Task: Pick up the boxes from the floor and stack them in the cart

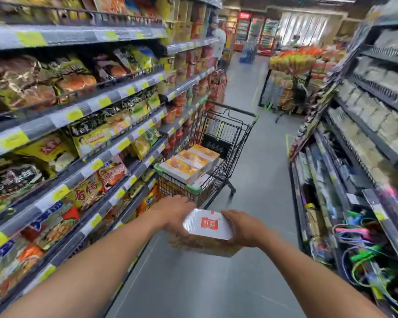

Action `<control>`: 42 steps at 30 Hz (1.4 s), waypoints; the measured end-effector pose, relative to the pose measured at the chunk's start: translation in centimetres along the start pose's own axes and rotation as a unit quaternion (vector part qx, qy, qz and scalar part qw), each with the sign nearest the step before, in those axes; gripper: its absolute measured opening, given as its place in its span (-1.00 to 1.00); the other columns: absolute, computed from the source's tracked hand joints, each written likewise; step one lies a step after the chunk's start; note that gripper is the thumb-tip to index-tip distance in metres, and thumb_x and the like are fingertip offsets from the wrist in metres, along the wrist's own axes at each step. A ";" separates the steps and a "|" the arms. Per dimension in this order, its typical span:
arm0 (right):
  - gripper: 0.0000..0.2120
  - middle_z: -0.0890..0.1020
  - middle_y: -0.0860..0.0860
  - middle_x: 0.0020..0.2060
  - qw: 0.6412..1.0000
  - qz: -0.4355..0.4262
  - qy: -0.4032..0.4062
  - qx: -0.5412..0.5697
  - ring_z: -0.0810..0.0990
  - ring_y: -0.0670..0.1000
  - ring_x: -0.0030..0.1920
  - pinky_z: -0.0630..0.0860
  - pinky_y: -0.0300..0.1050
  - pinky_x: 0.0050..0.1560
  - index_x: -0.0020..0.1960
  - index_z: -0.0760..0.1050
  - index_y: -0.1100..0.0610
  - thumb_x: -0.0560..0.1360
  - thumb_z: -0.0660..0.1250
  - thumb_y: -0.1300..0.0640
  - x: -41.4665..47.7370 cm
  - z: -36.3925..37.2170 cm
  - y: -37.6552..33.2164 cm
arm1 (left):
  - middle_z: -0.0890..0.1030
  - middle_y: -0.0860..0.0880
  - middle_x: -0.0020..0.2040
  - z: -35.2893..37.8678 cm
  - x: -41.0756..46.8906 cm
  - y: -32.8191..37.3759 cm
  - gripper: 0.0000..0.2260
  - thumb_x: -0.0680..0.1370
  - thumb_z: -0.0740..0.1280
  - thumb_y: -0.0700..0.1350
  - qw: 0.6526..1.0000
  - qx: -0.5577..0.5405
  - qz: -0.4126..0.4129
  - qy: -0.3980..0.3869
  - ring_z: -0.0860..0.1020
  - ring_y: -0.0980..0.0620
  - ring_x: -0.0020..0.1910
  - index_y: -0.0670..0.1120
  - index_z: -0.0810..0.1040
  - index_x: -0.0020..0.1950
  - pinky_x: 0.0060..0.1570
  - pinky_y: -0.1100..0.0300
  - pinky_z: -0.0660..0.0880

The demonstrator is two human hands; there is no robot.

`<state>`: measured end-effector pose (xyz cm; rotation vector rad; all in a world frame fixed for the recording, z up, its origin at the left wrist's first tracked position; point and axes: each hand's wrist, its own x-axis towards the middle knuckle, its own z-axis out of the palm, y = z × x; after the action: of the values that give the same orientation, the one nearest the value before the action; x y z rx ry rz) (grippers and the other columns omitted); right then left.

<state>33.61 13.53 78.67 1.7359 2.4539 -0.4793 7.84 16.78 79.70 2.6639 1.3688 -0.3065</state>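
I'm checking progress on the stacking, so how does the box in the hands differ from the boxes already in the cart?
The held box is up in the air, gripped at its sides by the left hand and right hand; the cart boxes rest on the load in the cart, untouched. The held box shows a white end with a red label; the cart boxes show orange printed tops. The held box is single; the cart boxes sit in a row. All look alike in packaging.

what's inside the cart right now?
The cart holds a top row of three orange-and-white boxes lying flat, side by side, level with the rim. More packaging shows through the wire below, but the count is hidden. The carried box is still outside it.
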 end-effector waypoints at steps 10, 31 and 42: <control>-0.17 0.47 -0.06 0.41 0.999 0.037 -0.023 -0.004 0.46 0.05 0.36 0.50 0.07 0.29 0.53 0.26 -0.11 0.35 0.51 -0.17 13.1 -5.2 15.6 | 0.54 0.06 0.09 -2.6 22.2 -2.9 -0.39 0.31 0.41 0.38 1.000 0.001 0.028 -0.011 0.45 0.04 0.02 0.09 0.43 0.23 -0.08 0.07 0.39; -0.12 0.35 -0.10 0.52 0.988 -0.137 -0.034 -0.071 0.35 0.02 0.46 0.43 0.09 0.40 0.60 0.18 -0.05 0.40 0.51 -0.19 51.8 -20.9 31.7 | 0.42 -0.04 0.33 -8.1 51.2 -21.5 -0.17 0.37 0.48 0.35 0.975 -0.159 -0.153 0.036 0.37 -0.09 0.29 0.04 0.28 0.51 0.26 -0.05 0.42; -0.13 0.41 -0.15 0.43 0.968 -0.220 -0.078 -0.095 0.35 -0.01 0.43 0.47 0.11 0.36 0.56 0.18 -0.13 0.37 0.52 -0.20 66.4 -20.6 36.7 | 0.34 -0.11 0.42 -5.4 59.8 -24.3 -0.03 0.40 0.49 0.31 0.941 -0.211 -0.264 0.030 0.30 -0.15 0.42 0.00 0.09 0.63 0.40 -0.12 0.35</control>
<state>46.93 90.84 73.83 1.0377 2.6616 -0.3812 22.61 79.08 70.13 1.9495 1.9018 0.0267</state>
